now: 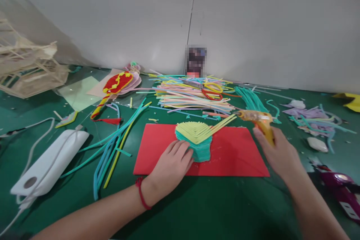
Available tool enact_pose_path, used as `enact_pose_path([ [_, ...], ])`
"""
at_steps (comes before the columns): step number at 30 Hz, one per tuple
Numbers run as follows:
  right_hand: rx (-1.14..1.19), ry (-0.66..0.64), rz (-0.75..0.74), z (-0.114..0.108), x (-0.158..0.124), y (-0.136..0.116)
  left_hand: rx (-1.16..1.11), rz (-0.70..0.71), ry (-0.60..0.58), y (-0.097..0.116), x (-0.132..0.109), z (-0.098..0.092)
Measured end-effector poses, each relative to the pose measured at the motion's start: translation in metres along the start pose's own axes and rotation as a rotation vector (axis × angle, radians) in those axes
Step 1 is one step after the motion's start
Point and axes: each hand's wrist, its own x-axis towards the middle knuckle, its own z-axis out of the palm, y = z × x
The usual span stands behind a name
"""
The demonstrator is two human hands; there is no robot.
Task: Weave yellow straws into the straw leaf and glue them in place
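Craftwork (pixel 197 139), yellow chevrons (pixel 194 130), teal base (pixel 203 152), left grip (pixel 172 160) loose, right grip (pixel 278 153) holding glue gun (pixel 254 116)

Bright red sheet (pixel 233 153) on my feed, yellow chevrons over teal on the craft piece (pixel 195 135)! I see amber-yellow on the glue gun (pixel 261 121), yellow squiggles on the red fan (pixel 116 83), pastel stripes through the stick pile (pixel 191 100), deep green table (pixel 213 210).
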Motion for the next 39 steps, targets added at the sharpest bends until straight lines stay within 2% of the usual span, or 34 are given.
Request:
enact_pose_path([
  [3, 0.108, -0.083, 0.029, 0.018, -0.003, -0.012, 0.008, 0.04, -0.083, -0.007, 0.006, -0.002],
  [4, 0.133, -0.072, 0.025, 0.025, -0.004, -0.013, -0.003, 0.04, -0.101, -0.009, 0.01, -0.003],
  [8, 0.193, -0.134, 0.029, 0.042, -0.009, -0.008, -0.059, 0.035, -0.05, -0.013, 0.031, -0.002],
  [11, 0.226, -0.184, 0.061, 0.042, -0.01, -0.004, -0.089, 0.065, 0.023, -0.013, 0.041, 0.005],
  [14, 0.25, -0.209, 0.092, 0.04, -0.009, -0.001, -0.095, 0.056, 0.053, -0.013, 0.039, 0.012],
  [23, 0.256, -0.165, 0.145, 0.047, -0.017, -0.006, -0.184, 0.017, 0.016, -0.016, 0.036, 0.017],
  [30, 0.266, -0.163, 0.13, 0.046, -0.019, -0.009, -0.366, -0.101, -0.04, -0.018, 0.038, 0.02],
  [33, 0.267, -0.156, 0.135, 0.047, -0.017, -0.007, -0.292, -0.073, 0.046, -0.016, 0.035, 0.016],
  [36, 0.275, -0.127, 0.141, 0.047, -0.013, -0.004, -0.137, 0.012, 0.14, -0.012, 0.029, 0.008],
  [39, 0.285, -0.132, 0.144, 0.046, -0.01, -0.002, -0.017, 0.1, 0.104, -0.006, 0.025, 0.0],
])
